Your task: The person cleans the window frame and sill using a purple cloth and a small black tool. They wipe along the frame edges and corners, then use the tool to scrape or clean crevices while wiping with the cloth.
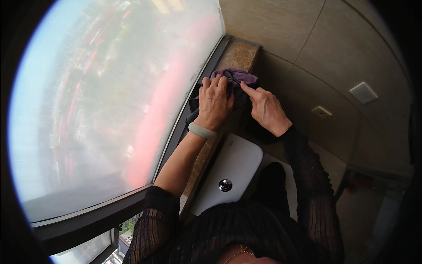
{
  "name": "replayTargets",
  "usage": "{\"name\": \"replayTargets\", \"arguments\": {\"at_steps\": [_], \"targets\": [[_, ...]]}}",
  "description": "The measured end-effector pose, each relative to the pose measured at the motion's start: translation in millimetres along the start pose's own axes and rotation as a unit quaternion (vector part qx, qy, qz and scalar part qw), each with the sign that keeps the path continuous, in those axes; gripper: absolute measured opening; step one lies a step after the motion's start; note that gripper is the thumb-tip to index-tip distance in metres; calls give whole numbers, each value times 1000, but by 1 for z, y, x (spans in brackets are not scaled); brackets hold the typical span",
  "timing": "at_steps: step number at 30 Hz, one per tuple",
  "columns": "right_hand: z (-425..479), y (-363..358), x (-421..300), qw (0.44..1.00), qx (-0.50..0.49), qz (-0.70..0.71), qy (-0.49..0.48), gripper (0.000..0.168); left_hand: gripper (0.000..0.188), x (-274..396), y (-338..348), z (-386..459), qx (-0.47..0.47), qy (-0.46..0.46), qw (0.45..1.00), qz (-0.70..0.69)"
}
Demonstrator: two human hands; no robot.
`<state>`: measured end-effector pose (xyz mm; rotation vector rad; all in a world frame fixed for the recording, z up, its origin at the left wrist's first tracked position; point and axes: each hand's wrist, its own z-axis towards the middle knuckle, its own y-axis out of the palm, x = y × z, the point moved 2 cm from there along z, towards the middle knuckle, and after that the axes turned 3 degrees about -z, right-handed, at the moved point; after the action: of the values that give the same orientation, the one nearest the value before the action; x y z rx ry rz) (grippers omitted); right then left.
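Note:
My left hand (215,102), with a pale bangle at its wrist, presses down on a purple cloth (245,76) bunched on the brown marble window sill (238,56). A thin dark-handled tool (233,78) lies over the cloth; its far end is near my left fingertips, and its exact kind cannot be told. My right hand (267,109) grips the tool's near end with the index finger stretched along it. Dark material, perhaps fabric, shows below and to the left of my left hand; its lower part is hidden.
The large window pane (115,92) in its dark frame (169,145) borders the sill on the left. A white toilet tank lid (242,158) with a round chrome button (225,185) is below my hands. A tiled wall (296,36) carries a white wall plate (363,92) and a smaller socket (321,112).

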<state>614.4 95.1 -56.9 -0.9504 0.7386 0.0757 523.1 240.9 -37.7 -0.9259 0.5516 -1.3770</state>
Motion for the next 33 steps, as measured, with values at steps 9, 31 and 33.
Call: {"name": "replayTargets", "arguments": {"at_steps": [9,31,33], "targets": [[-1,17,-3,996,63,-58,-16,54,41,12,8,-4,-53,-63,994,68],[86,11,55,995,71,67,-32,30,35,-20,40,87,-28,-81,991,107],[59,20,34,993,46,95,-47,30,40,-16,19,48,-28,-104,989,103]]}}
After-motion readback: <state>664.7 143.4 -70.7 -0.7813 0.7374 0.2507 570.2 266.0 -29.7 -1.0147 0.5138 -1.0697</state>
